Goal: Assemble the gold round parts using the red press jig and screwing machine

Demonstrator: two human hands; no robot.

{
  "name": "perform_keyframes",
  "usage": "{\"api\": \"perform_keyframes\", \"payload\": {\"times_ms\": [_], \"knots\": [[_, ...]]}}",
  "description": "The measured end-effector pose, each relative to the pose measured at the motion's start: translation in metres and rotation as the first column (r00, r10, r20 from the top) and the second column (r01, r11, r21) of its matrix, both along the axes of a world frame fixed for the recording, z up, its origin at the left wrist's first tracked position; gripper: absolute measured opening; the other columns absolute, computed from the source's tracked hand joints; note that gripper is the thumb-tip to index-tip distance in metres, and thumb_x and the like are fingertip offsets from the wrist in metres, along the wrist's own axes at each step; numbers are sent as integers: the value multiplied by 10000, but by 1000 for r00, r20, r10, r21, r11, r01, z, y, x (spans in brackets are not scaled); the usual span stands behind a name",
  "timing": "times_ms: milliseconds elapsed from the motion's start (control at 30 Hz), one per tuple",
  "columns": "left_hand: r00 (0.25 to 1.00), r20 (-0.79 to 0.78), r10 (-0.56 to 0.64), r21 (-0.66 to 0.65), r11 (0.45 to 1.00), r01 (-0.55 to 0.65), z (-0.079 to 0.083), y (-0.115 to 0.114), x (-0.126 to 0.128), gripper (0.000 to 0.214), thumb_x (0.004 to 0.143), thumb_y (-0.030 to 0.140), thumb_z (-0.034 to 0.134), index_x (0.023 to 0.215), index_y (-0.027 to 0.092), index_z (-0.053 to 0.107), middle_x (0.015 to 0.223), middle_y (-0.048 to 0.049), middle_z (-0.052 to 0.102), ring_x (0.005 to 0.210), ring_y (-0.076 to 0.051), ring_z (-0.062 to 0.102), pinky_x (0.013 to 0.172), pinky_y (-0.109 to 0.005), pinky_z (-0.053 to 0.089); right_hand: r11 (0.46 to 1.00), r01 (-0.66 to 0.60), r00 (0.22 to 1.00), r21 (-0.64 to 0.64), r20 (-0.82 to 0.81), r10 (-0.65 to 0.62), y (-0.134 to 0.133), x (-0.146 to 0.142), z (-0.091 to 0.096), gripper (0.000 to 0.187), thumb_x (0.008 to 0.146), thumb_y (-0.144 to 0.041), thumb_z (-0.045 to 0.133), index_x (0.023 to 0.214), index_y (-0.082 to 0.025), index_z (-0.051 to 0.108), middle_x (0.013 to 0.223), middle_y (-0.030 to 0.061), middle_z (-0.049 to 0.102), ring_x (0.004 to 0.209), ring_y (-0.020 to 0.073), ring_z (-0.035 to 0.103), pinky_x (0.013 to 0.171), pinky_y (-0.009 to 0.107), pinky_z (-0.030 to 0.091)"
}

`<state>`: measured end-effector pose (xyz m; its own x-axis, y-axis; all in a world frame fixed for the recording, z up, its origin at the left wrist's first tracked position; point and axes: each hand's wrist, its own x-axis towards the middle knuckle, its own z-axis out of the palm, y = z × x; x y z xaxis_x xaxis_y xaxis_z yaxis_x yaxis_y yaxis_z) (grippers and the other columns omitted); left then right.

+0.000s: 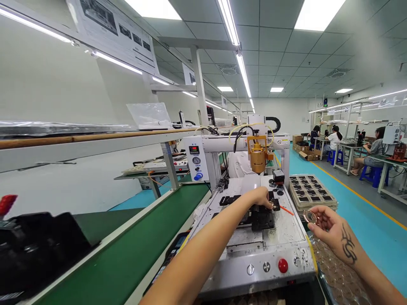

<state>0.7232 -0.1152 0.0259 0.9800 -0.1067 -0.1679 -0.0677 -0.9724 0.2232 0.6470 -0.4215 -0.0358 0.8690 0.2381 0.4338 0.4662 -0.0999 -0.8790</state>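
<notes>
Small round ring (310,217) pinched upright; black fixture (263,219) lies flat.

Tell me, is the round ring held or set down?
Held: the right hand pinches the ring in its fingers, clear of the machine.

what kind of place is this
Most likely a factory assembly line: a green conveyor beside a benchtop machine, trays of parts, workers at benches; the right hand holds a disc.

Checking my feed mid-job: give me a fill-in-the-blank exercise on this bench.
The round ring is held by the ____ hand.
The left hand touches the black fixture below the ____ dispensing head.
The big button on the front panel is ____.
The conveyor belt is ____.
Missing: right, gold, red, green.
</notes>
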Motion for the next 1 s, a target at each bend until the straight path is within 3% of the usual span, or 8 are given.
{"api": "perform_keyframes", "payload": {"times_ms": [167,333,433,533,633,700,833,1000], "knots": [[999,40,37,-75,997,-34,-2,-14,-5,280,1007,372,716,1184,155,708,1195,-75,728,1022,-246,723,883,-421,629,982,-140,986,-126,77,150,53,45,10,416,826,-510,756,1075,-192,655,834,20,641,708,188,570,651,316,488],[979,184,92,-244,969,-45,12,-3,-37,278,996,383,722,1128,138,718,1116,-56,743,954,-234,728,836,-396,625,941,-230,965,-247,66,253,96,85,5,365,808,-466,783,990,-188,634,816,11,644,726,179,572,659,297,465],[948,288,139,-343,939,-34,30,11,-61,262,937,339,740,1093,129,730,1003,-56,768,886,-217,725,790,-338,588,872,-314,937,-376,29,349,115,107,3,308,825,-376,834,958,-175,642,789,-15,642,690,148,572,646,276,472],[915,365,173,-415,910,-6,45,22,-89,294,848,330,737,1057,123,748,973,-73,783,895,-232,721,768,-309,547,768,-391,898,-507,-25,440,127,127,7,239,957,-376,767,961,-158,670,828,-21,658,674,130,610,649,276,528],[896,402,185,-463,886,25,51,30,-123,312,812,357,725,1041,146,740,1013,-79,782,930,-237,718,803,-316,542,679,-435,861,-592,-52,506,130,139,12,242,1007,-390,730,1017,-149,704,892,-5,700,734,149,670,706,313,585],[894,405,193,-486,873,31,50,33,-146,319,804,374,722,1041,161,732,999,-74,778,900,-229,713,797,-322,542,646,-448,842,-618,-51,537,130,141,15,258,984,-390,758,1068,-148,724,928,9,729,786,169,699,756,342,596],[890,406,205,-505,862,31,47,38,-194,272,803,375,714,1005,195,724,978,-59,767,878,-223,686,792,-336,535,649,-429,833,-628,3,553,128,136,13,299,943,-419,762,1094,-164,801,1003,71,795,885,226,730,806,347,562],[894,387,226,-525,851,13,44,38,-245,245,840,342,675,1047,212,696,1002,-41,747,907,-213,662,857,-362,532,731,-297,866,-615,149,477,131,126,8,334,924,-471,718,1012,-182,858,994,117,808,950,297,718,814,363,534]]}}
